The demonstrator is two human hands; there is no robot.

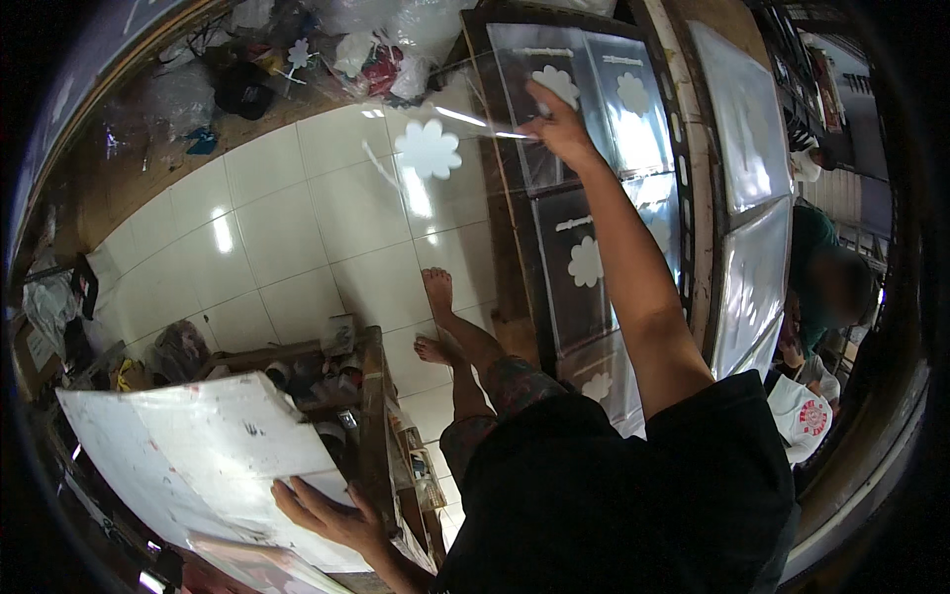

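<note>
My right hand reaches forward above a dark rack, its thumb and fingers closed at the edge of a clear plastic sheet. The sheet carries a white flower shape and a thin white stroke, and hangs out over the floor. Below that hand, clear sheets with white flower prints lie in rows on the dark rack. At the lower left my left hand lies with spread fingers on a white board marked with stains. It holds nothing that I can see.
More clear sheets lie on a wooden-edged surface at the right, where a person in green sits beyond. A wooden shelf with small items stands beside the board. Plastic bags and clutter line the far side. Tiled floor stretches between.
</note>
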